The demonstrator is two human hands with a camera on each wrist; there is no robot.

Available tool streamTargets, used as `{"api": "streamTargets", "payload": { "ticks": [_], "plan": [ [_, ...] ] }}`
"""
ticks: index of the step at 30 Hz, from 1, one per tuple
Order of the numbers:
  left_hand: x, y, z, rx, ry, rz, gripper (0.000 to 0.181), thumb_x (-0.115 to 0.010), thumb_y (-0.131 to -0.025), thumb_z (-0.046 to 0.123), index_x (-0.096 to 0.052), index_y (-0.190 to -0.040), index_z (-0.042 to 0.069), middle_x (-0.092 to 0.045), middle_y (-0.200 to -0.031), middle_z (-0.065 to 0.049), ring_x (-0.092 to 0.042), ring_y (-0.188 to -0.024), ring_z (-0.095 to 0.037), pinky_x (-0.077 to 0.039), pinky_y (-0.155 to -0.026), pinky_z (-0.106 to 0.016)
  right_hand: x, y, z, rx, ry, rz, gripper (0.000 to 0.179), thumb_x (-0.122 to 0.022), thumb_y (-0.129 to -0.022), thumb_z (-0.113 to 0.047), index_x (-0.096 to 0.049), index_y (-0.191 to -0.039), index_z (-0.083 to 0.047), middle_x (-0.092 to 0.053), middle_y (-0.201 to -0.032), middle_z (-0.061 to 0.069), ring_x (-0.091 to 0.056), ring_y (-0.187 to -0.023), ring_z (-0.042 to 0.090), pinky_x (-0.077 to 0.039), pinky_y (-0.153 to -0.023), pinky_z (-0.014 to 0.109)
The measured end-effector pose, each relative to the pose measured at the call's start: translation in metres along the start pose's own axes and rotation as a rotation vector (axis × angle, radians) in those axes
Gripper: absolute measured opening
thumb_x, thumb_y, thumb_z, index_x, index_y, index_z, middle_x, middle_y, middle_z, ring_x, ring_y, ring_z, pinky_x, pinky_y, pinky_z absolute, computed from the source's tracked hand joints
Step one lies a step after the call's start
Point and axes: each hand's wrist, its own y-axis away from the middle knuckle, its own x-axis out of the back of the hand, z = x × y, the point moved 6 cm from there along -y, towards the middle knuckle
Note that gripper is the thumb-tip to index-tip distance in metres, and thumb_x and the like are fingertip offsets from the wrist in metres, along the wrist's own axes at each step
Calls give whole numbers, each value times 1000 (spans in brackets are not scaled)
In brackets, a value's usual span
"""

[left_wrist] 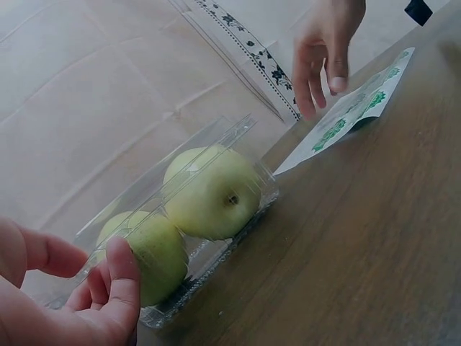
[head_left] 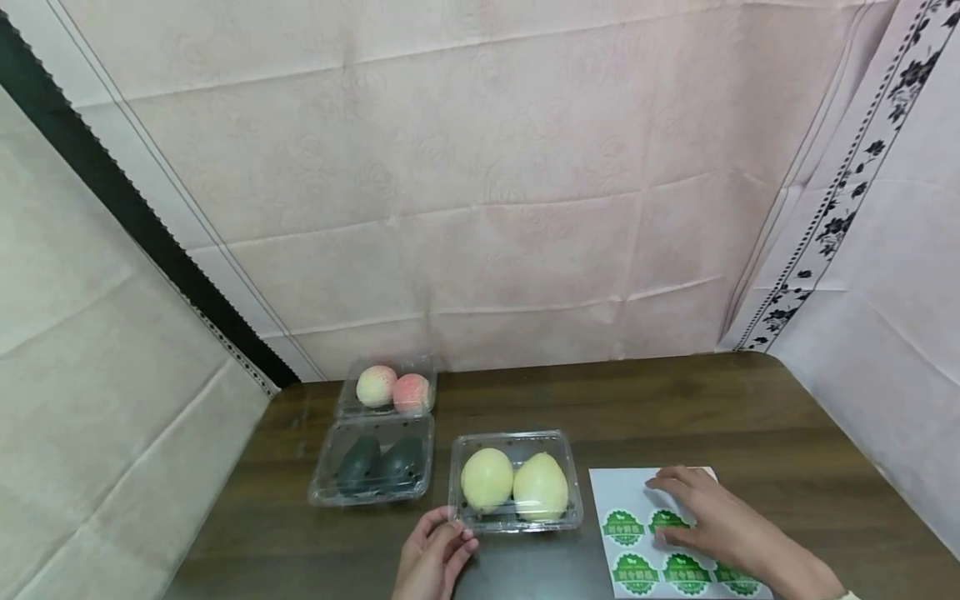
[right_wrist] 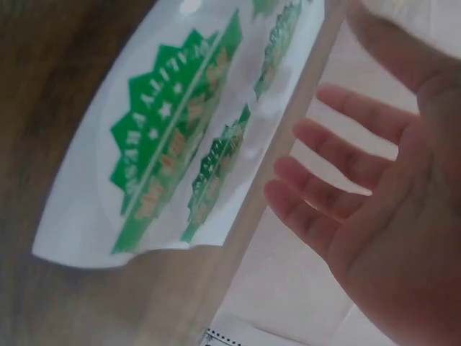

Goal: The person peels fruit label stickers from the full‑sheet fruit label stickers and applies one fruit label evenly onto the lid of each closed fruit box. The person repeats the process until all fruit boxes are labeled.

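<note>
Pinching lightly with the fingers of the left hand [head_left: 437,554] at the near-left corner of the clear fruit box [head_left: 517,527], apparently by its rim, with only a narrow gap between thumb and forefinger. Reaching over the sticker sheet [head_left: 651,546], to the right of the clear fruit box and apart from it on the counter [head_left: 637,408], with the fingers of the right hand [head_left: 712,521] loosely spread and gripping nothing. Already packed, to judge by appearances: two yellow-green fruits [head_left: 487,479] inside the clear fruit box, lid seemingly down; to its left, a box of dark green fruits [head_left: 367,500]; farther back on that side, a box of pinkish fruits [head_left: 431,379]. Not yet done, as far as visible: any label on the clear fruit box, or on the other two. Possibly a few green stickers [head_left: 686,573] already gone, judging by the bare white at the sheet's far end. Probably left, then: the labelling. Readable only in part, in the right wrist view: white capitals, seemingly "QUALITY" and perhaps the start of "PREMIUM", arched around small white stars; along the green ribbon, orange characters too blurred to read.
</note>
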Motion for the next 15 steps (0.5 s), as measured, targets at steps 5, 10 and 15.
{"api": "streamTargets", "payload": {
  "ticks": [5,10,15],
  "plan": [
    [0,1,0,16,-10,-12,33,-61,-94,6,-46,-123,2,-61,-96,-7,-63,-90,-14,-56,-86,-29,-12,3,1,-56,9,-67,74,-83,-65,-60,-67,-123,-17,-57,-131,7,-53,-121,34,-44,-96,65],
    [3,1,0,22,-20,-27,31,-63,-94,6,-49,-121,3,-62,-96,-5,-63,-90,-14,-56,-85,-29,-17,2,2,-100,24,-63,74,-84,-62,-61,-68,-122,-20,-56,-130,3,-51,-119,29,-43,-97,65],
    [7,1,0,32,-29,-39,24,-62,-96,8,-53,-118,3,-62,-94,-4,-64,-87,-12,-57,-84,-30,-19,-1,3,-98,30,-56,75,-81,-61,-66,-68,-120,-21,-57,-127,1,-53,-116,27,-43,-96,64]
  ]
}}
